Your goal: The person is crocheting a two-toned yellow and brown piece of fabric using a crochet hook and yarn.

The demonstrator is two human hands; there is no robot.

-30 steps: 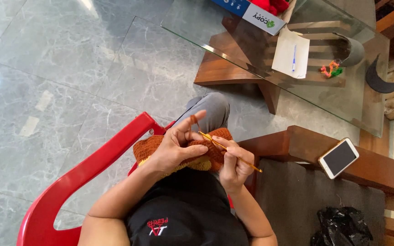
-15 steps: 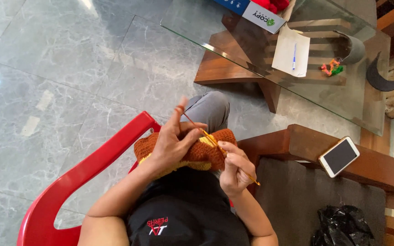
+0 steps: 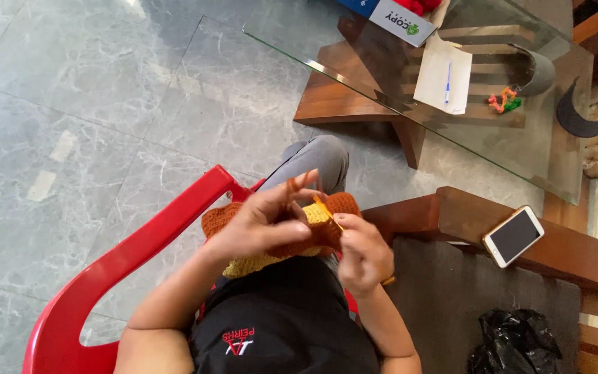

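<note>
My left hand (image 3: 261, 225) grips an orange and yellow crocheted piece (image 3: 313, 232) in my lap, fingers spread over its top. My right hand (image 3: 365, 253) is closed on a yellow crochet hook (image 3: 327, 213). The hook's tip lies at the upper edge of the piece, and its back end pokes out below my fist. Both hands meet over the fabric, above my grey-trousered knee (image 3: 316, 159). Most of the piece is hidden under my left hand.
I sit in a red plastic chair (image 3: 140, 256) on a grey marble floor. A wooden armrest holds a white phone (image 3: 513, 235). Ahead stands a glass-topped table (image 3: 382, 76) with paper, a pen and coloured yarn bits. A black bag (image 3: 513, 343) lies at lower right.
My right hand has drawn in closer to the piece and the hook now lies short against the fabric edge. My left fingers have shifted over the work.
</note>
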